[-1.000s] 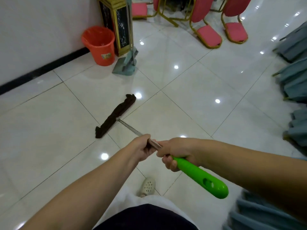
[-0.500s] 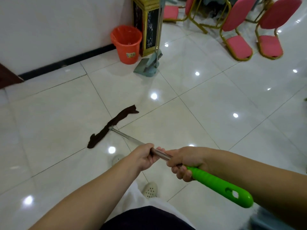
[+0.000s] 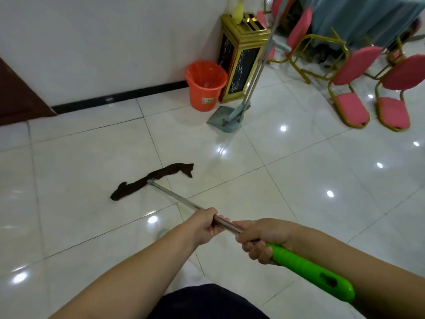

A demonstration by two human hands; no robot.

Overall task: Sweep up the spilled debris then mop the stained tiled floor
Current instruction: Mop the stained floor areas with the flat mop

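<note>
Both fists were wrapped on the mop, left hand ahead on the steel shaft, right hand at the green grip, its dark head lying crosswise on the floor up-left of them.

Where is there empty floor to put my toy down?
The tiles between the mop cloth and the pink chairs are bare. So are the tiles left of the cloth, up to the wall's black strip. It is crowded in the corner, where the orange bucket, gold bin and dustpan stand close together.
</note>
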